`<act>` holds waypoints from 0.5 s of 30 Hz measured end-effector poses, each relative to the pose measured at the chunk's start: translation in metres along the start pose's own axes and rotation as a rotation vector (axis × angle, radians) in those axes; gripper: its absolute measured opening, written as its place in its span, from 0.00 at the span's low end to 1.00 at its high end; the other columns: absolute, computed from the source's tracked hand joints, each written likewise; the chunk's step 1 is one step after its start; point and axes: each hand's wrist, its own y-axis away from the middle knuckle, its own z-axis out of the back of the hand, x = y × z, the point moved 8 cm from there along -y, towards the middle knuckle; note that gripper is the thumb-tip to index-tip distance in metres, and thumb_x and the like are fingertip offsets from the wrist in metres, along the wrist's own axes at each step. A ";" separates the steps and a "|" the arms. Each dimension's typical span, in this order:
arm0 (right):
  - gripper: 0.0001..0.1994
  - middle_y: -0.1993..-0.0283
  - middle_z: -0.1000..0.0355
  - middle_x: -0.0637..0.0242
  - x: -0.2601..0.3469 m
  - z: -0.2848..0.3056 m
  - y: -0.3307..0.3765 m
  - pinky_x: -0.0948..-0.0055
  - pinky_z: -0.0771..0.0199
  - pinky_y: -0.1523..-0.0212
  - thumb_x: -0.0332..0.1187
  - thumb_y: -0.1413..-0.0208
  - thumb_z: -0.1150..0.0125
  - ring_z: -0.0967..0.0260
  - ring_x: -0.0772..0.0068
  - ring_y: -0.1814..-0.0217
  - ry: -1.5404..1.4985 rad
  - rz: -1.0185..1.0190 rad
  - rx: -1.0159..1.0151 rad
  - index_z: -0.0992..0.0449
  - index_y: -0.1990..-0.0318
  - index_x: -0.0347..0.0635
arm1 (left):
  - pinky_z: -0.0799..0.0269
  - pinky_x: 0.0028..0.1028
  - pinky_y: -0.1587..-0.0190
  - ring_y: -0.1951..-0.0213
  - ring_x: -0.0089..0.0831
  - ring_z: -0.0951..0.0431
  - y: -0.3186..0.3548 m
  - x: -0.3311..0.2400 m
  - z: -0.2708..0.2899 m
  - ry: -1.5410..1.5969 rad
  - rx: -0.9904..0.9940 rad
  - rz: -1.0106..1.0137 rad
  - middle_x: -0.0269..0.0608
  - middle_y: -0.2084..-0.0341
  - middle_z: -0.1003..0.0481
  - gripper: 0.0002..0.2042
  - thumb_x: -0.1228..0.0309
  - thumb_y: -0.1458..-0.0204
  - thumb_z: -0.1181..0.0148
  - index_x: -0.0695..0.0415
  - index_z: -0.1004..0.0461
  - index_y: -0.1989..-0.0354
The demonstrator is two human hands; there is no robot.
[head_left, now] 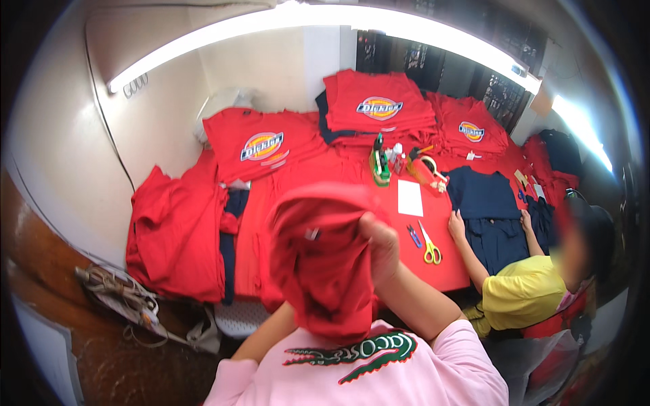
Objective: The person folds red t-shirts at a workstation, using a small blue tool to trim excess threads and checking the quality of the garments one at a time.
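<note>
A red shirt (321,271), bunched and slightly blurred, hangs in front of my chest with a small white label showing on it. My right hand (382,249) is closed on its right edge, thumb up near the top. My left forearm rises toward the shirt from the lower left, but cloth hides my left hand and its fingers. Beyond the shirt, the red-covered table (447,271) carries yellow-handled scissors (432,252), small blue thread snips (414,236) and a white sheet of paper (409,197).
Stacks of printed red shirts (379,101) line the table's back, with a red pile (176,237) at left. A green stapler-like tool (380,162) and tape dispenser (428,170) stand mid-table. At right, a co-worker in yellow (525,291) handles a navy shirt (484,196).
</note>
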 end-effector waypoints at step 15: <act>0.27 0.36 0.25 0.58 0.078 0.110 0.212 0.58 0.23 0.35 0.38 0.35 0.32 0.25 0.61 0.36 0.432 0.220 -0.592 0.31 0.32 0.39 | 0.21 0.38 0.49 0.52 0.36 0.17 0.027 -0.108 -0.208 -0.183 0.471 -0.068 0.43 0.50 0.17 0.24 0.71 0.47 0.28 0.60 0.24 0.40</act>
